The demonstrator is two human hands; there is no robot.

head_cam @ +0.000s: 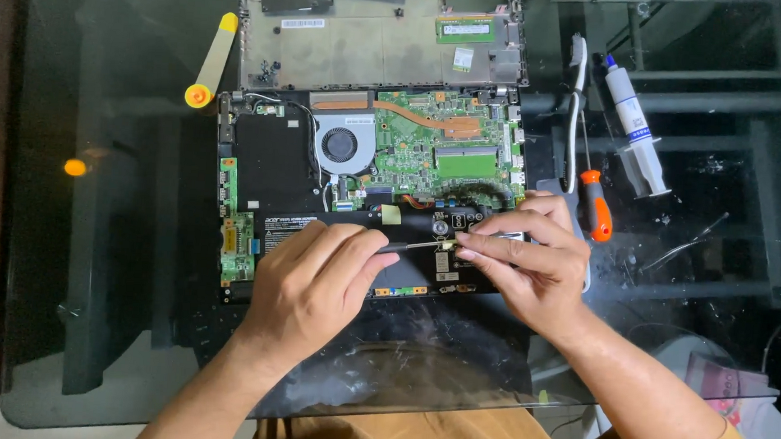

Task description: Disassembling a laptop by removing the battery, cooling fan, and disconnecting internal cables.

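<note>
Head view: opened laptop is lying bottom-up on a glass table, its removed bottom cover sitting just beyond it at the far edge.

Left hand is resting over the near-left part of the laptop, fingers curled together around a thin dark tool. The tool's shaft is running right from the fingertips, tip meeting the right hand's fingers over the long black battery.

Right hand is sitting at the near-right corner of the laptop, thumb and forefinger pinched together on something small at the tool tip. Too small to tell what it is.

Inside the laptop: round fan sitting mid-board, copper pipe running right from it across the green board. Small green strip board is sitting at the left edge, beside the left hand. Battery is spanning the near side, mostly between and under both hands.

Around it: yellow flat pry stick is lying to the far left of the laptop, apart from it. Orange-handled screwdriver is lying just right of the laptop, close to the right hand's knuckles. White toothbrush is lying beyond the screwdriver, and a syringe with a blue cap is lying right of that, angled.

Person's orange-brown clothing is showing through the glass at the near edge.
</note>
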